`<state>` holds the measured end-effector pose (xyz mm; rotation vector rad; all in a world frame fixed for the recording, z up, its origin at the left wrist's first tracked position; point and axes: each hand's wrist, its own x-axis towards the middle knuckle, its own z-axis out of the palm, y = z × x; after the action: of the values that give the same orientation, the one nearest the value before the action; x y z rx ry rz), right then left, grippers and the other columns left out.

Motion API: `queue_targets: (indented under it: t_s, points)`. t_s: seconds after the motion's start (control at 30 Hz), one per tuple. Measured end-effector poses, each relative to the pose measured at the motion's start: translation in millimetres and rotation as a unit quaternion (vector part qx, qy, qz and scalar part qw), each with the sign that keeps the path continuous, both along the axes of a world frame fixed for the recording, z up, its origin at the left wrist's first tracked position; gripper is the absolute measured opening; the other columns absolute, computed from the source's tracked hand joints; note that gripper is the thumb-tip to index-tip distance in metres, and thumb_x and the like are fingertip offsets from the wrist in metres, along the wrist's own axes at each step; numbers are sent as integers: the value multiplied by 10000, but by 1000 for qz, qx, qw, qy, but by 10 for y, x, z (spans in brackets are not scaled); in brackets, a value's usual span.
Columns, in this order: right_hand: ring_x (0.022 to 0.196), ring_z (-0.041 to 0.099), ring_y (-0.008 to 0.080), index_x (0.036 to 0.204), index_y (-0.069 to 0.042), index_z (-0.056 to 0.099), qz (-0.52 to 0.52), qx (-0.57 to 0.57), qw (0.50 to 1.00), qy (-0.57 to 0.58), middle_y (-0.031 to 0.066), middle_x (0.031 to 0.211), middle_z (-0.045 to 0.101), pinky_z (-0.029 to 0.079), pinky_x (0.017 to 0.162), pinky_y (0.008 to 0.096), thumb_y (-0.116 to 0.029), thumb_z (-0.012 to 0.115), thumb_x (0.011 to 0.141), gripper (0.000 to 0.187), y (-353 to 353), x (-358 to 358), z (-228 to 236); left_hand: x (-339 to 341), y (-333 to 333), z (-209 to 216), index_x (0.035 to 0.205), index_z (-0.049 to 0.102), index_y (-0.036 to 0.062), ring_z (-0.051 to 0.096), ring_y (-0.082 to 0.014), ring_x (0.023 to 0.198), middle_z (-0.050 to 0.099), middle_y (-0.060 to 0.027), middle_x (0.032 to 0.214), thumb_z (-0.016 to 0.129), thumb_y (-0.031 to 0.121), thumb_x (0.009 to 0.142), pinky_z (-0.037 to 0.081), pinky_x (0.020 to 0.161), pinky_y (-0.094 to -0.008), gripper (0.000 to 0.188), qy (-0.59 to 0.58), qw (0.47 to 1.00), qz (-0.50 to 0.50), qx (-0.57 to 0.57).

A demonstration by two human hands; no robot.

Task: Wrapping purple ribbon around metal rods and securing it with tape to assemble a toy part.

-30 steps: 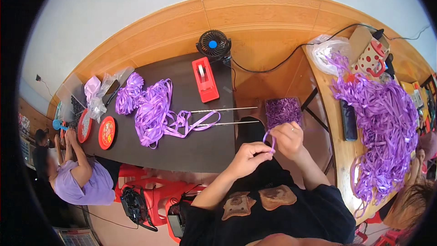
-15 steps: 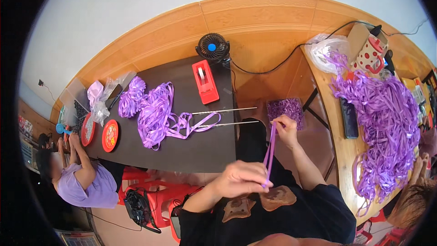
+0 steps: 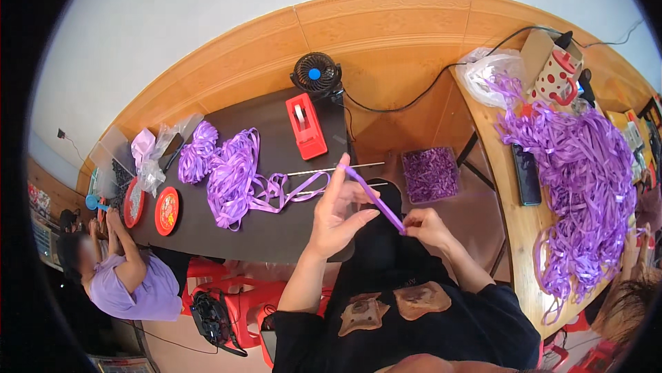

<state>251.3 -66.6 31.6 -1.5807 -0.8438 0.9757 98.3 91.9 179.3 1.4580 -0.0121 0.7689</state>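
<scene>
Between my hands, a short purple ribbon (image 3: 376, 200) runs taut on a slant. Its upper end passes over the raised index finger of my left hand (image 3: 336, 220), whose fingers are stretched out and apart. Lower and to the right, my right hand (image 3: 427, 228) pinches the other end. Left of them, on the dark table (image 3: 289, 228), lies a loose heap of purple ribbon (image 3: 234, 176) with a strand trailing toward two thin metal rods (image 3: 345, 167). A smaller ribbon bundle (image 3: 198, 152) sits behind that heap.
A red tape dispenser (image 3: 307, 128) and black fan (image 3: 316, 73) stand at the dark table's back. Below is a clear bin of purple pieces (image 3: 431, 174). On the right, a wooden table (image 3: 514, 235) carries a ribbon pile (image 3: 579, 187), phone (image 3: 527, 176) and spotted mug (image 3: 556, 78). A co-worker (image 3: 134, 283) sits left.
My left hand has risen and its fingers have straightened, with the ribbon now over the index finger. My right hand has dropped toward my lap, still pinching the ribbon.
</scene>
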Motion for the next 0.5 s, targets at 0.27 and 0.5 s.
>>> queue_targets:
  t_s: [0.27, 0.5]
  points:
    - [671, 574, 95, 805, 7, 648, 85, -45, 995, 39, 41, 715, 640, 461, 627, 246, 3, 696, 707, 109, -192, -132, -263, 74, 85, -214, 1205, 544, -18, 600, -122, 712, 633, -56, 806, 604, -65, 822, 490, 690, -246, 391, 24, 990, 106, -94]
    - [769, 599, 186, 891, 13, 623, -84, 92, 979, -163, 81, 859, 596, 481, 674, 303, 0, 691, 712, 193, -76, 32, 80, 69, -109, -251, 1145, 586, -17, 597, -130, 688, 626, -63, 764, 612, -7, 841, 499, 671, -261, 306, 96, 979, -13, -179]
